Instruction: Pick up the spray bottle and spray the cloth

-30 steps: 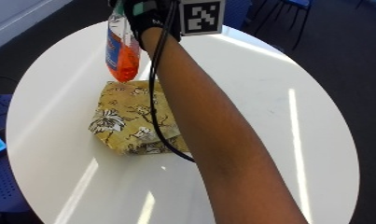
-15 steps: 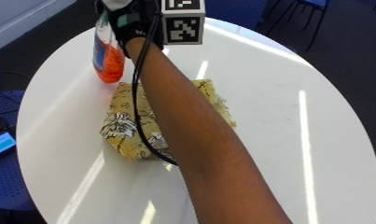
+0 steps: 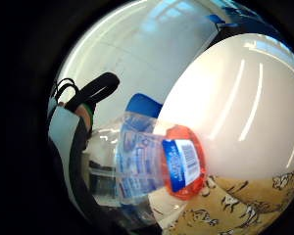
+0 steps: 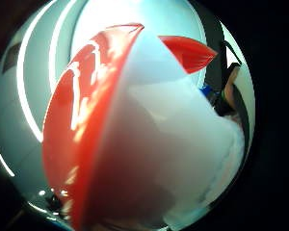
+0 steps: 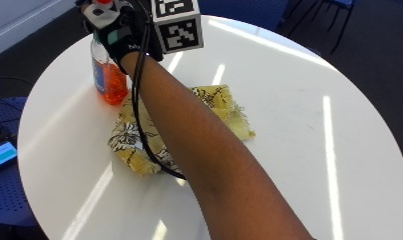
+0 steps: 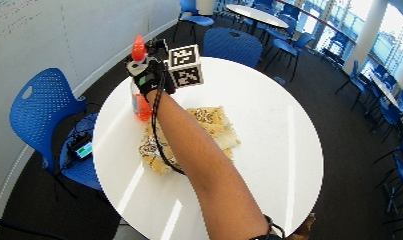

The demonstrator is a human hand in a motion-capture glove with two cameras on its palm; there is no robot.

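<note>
In the outside view a clear spray bottle (image 5: 108, 80) with orange liquid, a blue label and a red-and-white head stands upright at the far left edge of the cloth (image 5: 217, 107). My gloved right hand (image 5: 121, 35) grips it around the neck and head. The yellow cloth with a dark flower print lies crumpled on the round white table (image 5: 307, 75), partly under my forearm. The little finger side palm view looks down the bottle (image 3: 152, 166) to its orange base beside the cloth (image 3: 245, 205). The spray head (image 4: 135, 134) fills the thumb side palm view. I cannot tell whether the base touches the table.
A blue chair (image 6: 41, 110) stands left of the table, with a small lit screen (image 6: 81, 147) on a seat beside it. Another blue chair (image 6: 231, 47) is at the far side. The right half of the table (image 6: 281, 130) is bare.
The outside camera has shifted, so the whole picture differs. My hand still holds the bottle by the cloth's far left edge; the bottle now looks more upright.
</note>
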